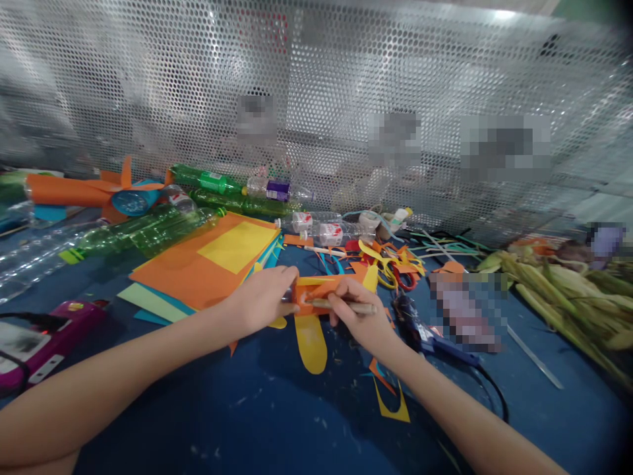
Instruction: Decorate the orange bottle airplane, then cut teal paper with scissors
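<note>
My left hand (267, 300) is closed around the left end of a small piece wrapped in orange paper (304, 307); a bit of clear plastic shows by its fingers. Yellow rounded paper petals stick out from this piece, the largest petal (311, 346) toward me. In my right hand (357, 310) is a tan pen-like stick (364, 308), gripped like a pen, its tip at the orange paper. What sort of stick it is, I cannot tell. A whitish patch shows on the paper near the tip.
Orange, yellow and blue paper sheets (198, 274) lie left of centre. Several plastic bottles (158, 227) stretch along the back and left. Scissors (406, 280) rest among paper scraps. A blue glue gun (445, 346) with a cable lies at right, near corn husks (554, 290). A perforated metal screen (316, 132) stands behind.
</note>
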The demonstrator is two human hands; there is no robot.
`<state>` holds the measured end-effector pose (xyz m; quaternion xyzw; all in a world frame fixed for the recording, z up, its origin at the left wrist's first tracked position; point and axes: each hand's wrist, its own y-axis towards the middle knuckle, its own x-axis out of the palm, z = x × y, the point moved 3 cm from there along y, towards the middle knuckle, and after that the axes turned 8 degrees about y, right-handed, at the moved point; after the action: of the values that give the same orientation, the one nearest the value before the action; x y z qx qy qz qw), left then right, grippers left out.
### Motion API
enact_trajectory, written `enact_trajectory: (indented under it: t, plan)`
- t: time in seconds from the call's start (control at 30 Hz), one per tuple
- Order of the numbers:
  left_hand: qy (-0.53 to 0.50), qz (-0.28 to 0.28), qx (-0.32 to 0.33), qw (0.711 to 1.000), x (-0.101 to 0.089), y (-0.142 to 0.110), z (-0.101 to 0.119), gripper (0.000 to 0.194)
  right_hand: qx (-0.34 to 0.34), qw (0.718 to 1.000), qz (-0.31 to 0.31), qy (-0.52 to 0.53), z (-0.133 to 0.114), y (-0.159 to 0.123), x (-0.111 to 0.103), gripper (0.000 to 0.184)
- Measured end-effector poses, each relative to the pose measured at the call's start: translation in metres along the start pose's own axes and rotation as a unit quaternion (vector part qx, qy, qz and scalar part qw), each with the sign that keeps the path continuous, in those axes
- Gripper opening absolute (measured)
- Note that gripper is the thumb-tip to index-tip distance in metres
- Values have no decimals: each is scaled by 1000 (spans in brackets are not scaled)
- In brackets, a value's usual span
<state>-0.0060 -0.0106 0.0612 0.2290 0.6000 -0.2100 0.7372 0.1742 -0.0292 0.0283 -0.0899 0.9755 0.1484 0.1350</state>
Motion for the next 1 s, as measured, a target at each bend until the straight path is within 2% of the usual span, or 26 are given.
enact_trajectory:
  t: [0.57, 1.0]
  plan:
    - [-3, 10, 1, 1000, 2, 0, -2, 22, -13, 999, 14, 39, 2, 2, 0, 17]
    - [3, 8, 1, 1000, 3, 1, -2, 23, -2, 1000, 8, 21, 3, 1, 1, 19]
